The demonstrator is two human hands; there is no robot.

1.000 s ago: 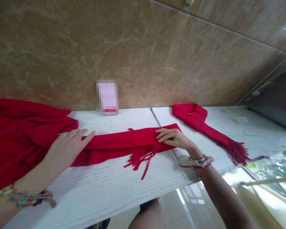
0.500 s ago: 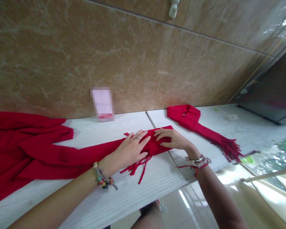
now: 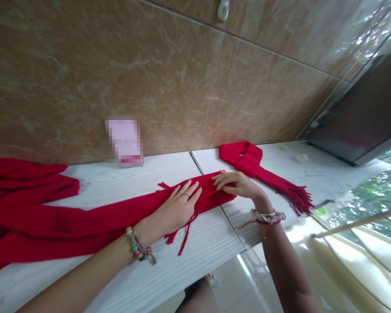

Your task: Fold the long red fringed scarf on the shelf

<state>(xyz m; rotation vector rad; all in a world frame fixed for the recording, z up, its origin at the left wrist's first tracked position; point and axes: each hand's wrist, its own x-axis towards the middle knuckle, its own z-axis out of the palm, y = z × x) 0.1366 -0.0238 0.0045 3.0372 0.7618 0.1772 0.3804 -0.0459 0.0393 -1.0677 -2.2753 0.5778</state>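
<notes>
A long red scarf (image 3: 114,217) lies along the white surface, its right end folded over into a flat strip with fringe showing at both sides. My left hand (image 3: 177,206) rests open and flat on the folded part, fingers spread. At the right end of the fold, my right hand (image 3: 237,184) has its fingers bent and drawn toward the thumb on the cloth; its fingertips are partly hidden. Behind it lies another red scarf (image 3: 243,154), looped at one end, with a fringed tail reaching to the right.
The white wood-grain tabletop (image 3: 153,167) runs along a brown marbled wall (image 3: 169,87). A blurred pink object (image 3: 124,139) leans against the wall. Loose red cloth (image 3: 22,180) is heaped at the left. A dark appliance-like box (image 3: 361,108) stands at the far right, near a railing (image 3: 358,224).
The view has shifted slightly, so most things appear further left. My right hand's fingers have drawn closer together at the fold's right end. My left hand still lies on the scarf.
</notes>
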